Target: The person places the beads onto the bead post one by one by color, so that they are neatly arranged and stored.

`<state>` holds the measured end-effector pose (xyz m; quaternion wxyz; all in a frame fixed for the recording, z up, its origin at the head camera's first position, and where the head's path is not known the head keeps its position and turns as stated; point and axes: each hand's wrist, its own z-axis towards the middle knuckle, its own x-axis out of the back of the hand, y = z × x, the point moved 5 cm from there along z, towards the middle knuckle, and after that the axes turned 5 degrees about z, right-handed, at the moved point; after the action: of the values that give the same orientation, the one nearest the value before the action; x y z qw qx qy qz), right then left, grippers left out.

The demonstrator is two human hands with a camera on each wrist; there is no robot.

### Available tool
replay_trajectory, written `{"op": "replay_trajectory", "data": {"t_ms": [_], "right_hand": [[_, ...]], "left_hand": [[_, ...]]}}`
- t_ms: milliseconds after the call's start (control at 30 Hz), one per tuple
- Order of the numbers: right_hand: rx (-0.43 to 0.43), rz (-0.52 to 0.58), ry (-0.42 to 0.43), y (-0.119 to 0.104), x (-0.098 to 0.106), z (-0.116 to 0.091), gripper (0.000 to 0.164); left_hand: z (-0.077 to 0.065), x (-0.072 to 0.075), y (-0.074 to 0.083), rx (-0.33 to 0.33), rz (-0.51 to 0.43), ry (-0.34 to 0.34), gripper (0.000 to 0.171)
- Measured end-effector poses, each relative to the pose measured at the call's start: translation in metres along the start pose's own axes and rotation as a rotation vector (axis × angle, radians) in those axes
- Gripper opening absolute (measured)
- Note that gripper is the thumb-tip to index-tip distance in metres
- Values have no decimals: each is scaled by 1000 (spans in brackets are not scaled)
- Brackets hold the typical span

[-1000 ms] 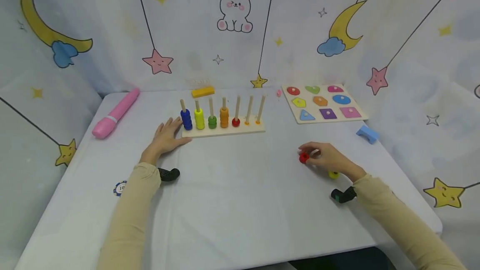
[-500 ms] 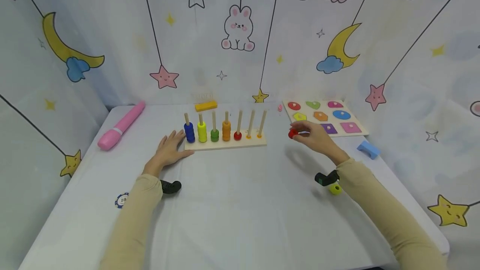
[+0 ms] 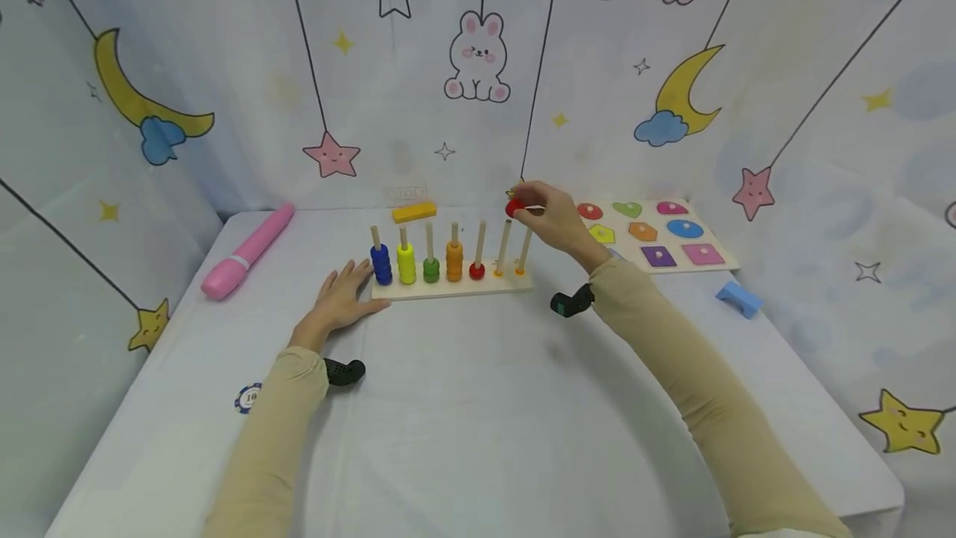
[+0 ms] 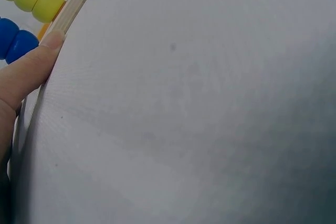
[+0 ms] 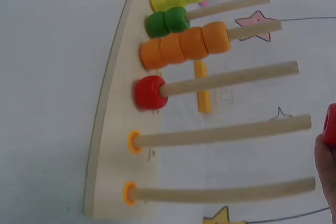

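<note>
My right hand [image 3: 554, 218] pinches a red bead [image 3: 514, 208] above the right end of a wooden peg board [image 3: 448, 292]. In the right wrist view, that red bead [image 5: 330, 125] shows at the right edge, held at the fingertips. Blue, yellow, green and orange beads [image 3: 454, 262] are stacked on the left pegs. One red bead [image 3: 477, 271] sits low on the fifth peg; the two rightmost pegs [image 5: 220, 132] carry none. My left hand [image 3: 339, 302] rests spread at the board's left end, its thumb [image 4: 39, 61] touching the front edge.
A flat yellow block [image 3: 414, 212] lies behind the board, a pink stick [image 3: 246, 254] to the left. Right of the board are a shape puzzle [image 3: 690, 264] and a blue arched block [image 3: 739, 300]. A poker chip [image 3: 246, 398] lies beside the left sleeve.
My right hand has lifted the red bead off the table and carried it left and away from me, over the board's right end. My left hand stays at the board.
</note>
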<state>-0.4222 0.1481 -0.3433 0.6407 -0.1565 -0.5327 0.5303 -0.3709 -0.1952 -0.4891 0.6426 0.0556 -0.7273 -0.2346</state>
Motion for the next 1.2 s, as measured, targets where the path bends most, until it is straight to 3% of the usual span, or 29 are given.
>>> {"op": "replay_trajectory", "data": {"t_ms": [267,567,733,967,1133,1200], "right_hand": [[-4,-80,-108,-7,-33,8,31],[23,-149,-142,-12,-33,4,34],[75,-127,-78,-11,-15,-6,33],[122,-52,49,0,29,-44,31],[-10,-38,62,-2,54,-77,31],[-71,-51,60,9,64,-91,31]], "left_hand": [[3,-7,3,-4,-6,-17,88],[10,-6,7,-16,-11,-24,88],[10,-6,11,-20,-8,-30,88],[10,-4,8,-12,7,-28,88],[6,-2,1,9,14,-30,89],[6,-1,-1,8,3,-26,89]]}}
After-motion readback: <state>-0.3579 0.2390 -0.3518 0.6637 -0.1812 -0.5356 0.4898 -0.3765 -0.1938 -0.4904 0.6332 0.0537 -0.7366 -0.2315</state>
